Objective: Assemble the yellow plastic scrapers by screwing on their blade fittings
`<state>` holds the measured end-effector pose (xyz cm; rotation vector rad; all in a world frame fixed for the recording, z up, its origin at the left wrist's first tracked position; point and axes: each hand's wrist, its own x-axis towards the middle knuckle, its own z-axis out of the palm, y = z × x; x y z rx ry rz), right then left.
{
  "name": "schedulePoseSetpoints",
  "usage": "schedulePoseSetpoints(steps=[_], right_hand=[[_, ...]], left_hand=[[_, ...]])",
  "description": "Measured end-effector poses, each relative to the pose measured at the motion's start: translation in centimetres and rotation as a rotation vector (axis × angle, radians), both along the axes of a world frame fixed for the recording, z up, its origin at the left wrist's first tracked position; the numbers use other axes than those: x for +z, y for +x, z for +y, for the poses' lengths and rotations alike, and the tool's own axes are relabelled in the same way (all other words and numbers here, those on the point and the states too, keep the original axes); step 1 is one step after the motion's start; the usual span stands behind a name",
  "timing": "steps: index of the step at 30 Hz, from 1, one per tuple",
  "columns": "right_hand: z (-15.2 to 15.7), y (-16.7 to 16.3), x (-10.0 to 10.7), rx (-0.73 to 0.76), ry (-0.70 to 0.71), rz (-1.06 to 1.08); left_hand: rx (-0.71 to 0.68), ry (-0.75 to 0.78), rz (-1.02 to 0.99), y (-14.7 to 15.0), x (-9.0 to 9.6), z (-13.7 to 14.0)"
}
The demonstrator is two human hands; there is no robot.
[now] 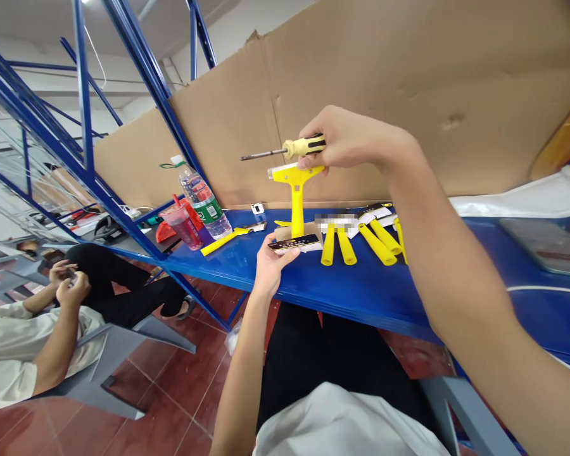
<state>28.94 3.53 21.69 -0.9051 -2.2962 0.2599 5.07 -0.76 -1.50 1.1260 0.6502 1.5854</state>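
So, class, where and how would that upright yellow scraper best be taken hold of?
Probably grip the scraper round mid-handle, coming from the person's left: the handle stands upright, narrow and bare between the wide head above and the box below, held in the left hand. The right hand, holding the screwdriver, takes up the head's right end.

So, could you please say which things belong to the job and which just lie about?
Likely the job:
yellow-and-black screwdriver
yellow T-shaped plastic scraper
black-fronted cardboard box
yellow-handled tools

Likely lying about:
clear plastic bottle
pink translucent cup
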Motion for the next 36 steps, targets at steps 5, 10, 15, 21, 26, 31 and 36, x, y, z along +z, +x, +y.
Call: schedulePoseSetpoints(steps=[5,10,15,21,26,31,36], right_hand=[[0.6,-1.0,-0.4,-0.013,0.042,-0.068],[1.2,-2.3,-0.9,0.010,-0.005,-0.093],[1.3,-2.2,-1.1,-0.008,0.011,-0.110],[1.9,-2.1,-1.5,-0.001,-0.034,-0.096],[2.9,-3.6,-2.6,0.081,-0.061,-0.168],[2.8,-5.4,-3.4,0.134,-0.104,-0.257],[2.0,-6.6,-3.6,0.162,-0.187,-0.324]], left_hand=[[0.000,0.049,0.098,-0.2,-0.5,0.4],[-0.027,0.021,0.135,0.0,-0.5,0.2],[-0.039,-0.061,0.023,0.2,-0.1,0.0],[-0.043,-0.033,0.038,-0.3,-0.3,0.2],[-0.035,0.014,0.013,-0.6,-0.7,0.2],[0.038,-0.014,-0.093,-0.5,-0.2,0.2],[0.102,-0.022,-0.080,-0.6,0.0,-0.1]])
